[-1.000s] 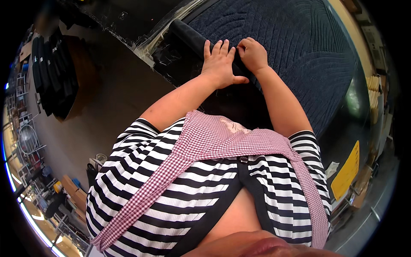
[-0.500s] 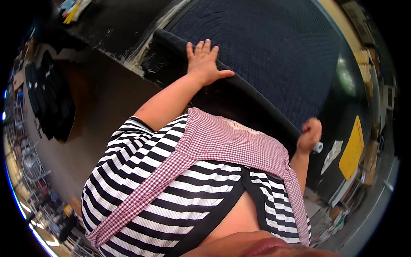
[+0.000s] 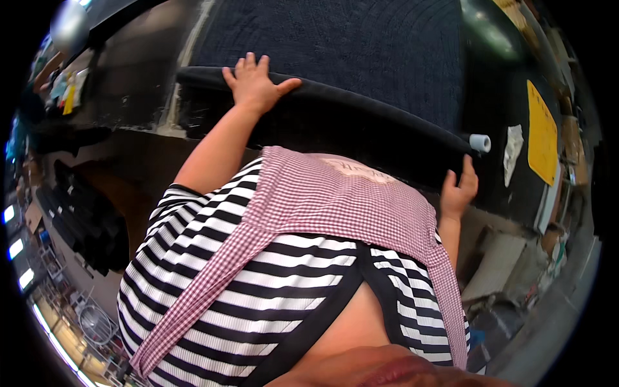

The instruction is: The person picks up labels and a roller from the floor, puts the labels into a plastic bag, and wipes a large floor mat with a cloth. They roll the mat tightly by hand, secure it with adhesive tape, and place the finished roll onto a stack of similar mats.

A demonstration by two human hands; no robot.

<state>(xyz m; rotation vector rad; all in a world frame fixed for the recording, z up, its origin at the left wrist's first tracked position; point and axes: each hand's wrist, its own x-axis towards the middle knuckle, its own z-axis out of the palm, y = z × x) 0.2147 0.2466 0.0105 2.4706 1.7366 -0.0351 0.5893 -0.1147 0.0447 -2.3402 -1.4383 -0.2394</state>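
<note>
A dark navy fabric (image 3: 348, 48) lies spread over the black table, its near edge wound into a long roll (image 3: 367, 103) that runs across in front of me. On the left part of this roll rests my left hand (image 3: 253, 87), palm down with fingers spread. A pale tube end (image 3: 480, 143) sticks out of the roll's right end. Just below that tube end is my right hand (image 3: 460, 188), fingers apart and nothing visible in it. It appears apart from the roll.
Right of the roll, a crumpled white scrap (image 3: 513, 155) and a yellow sheet (image 3: 541, 132) lie on the black tabletop (image 3: 493, 77). A stack of dark rolled pieces (image 3: 87, 222) stands at the lower left. Beyond the table's left part are yellow and white items (image 3: 69, 93).
My right hand has come off the tube end, drawn down toward me, and its fingers have opened from a fist. My left hand stays spread on the roll. The whole view has turned.
</note>
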